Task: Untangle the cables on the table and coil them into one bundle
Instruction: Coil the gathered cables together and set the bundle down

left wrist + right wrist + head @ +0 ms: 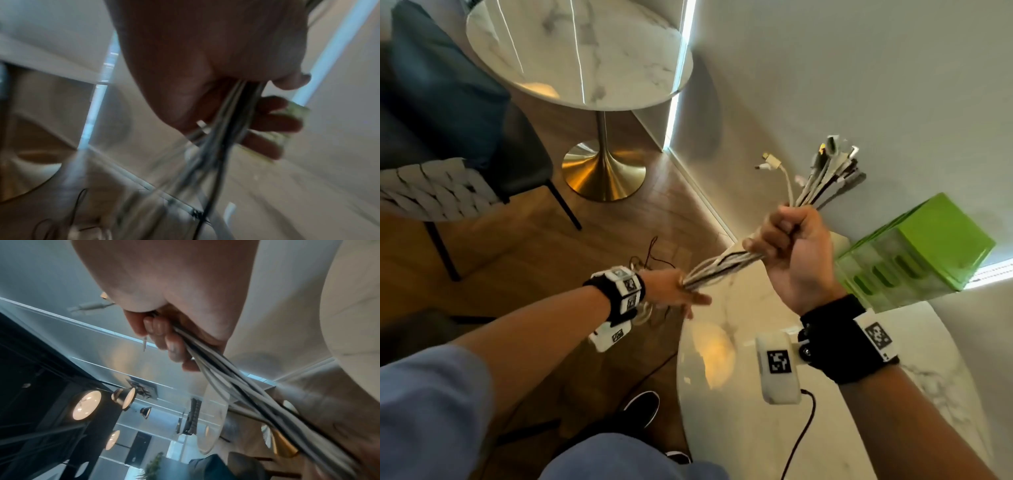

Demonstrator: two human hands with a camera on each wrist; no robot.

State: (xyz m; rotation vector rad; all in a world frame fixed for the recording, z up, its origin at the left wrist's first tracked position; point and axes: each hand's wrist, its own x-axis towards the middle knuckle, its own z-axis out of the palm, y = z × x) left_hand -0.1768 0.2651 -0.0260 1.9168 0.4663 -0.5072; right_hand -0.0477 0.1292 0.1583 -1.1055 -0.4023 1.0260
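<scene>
The fingers (162, 331) of the right hand (794, 253) clench the cables (722, 265) above the marble surface (739, 428); the left hand (678, 291) loosely rings them lower down. Judged step: straightening strands, so coiling needs the free tails gathered next.

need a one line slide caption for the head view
Right hand grips a cable bundle with plug ends fanned above the fist; left hand holds the strands lower down, beside a marble table.
</scene>
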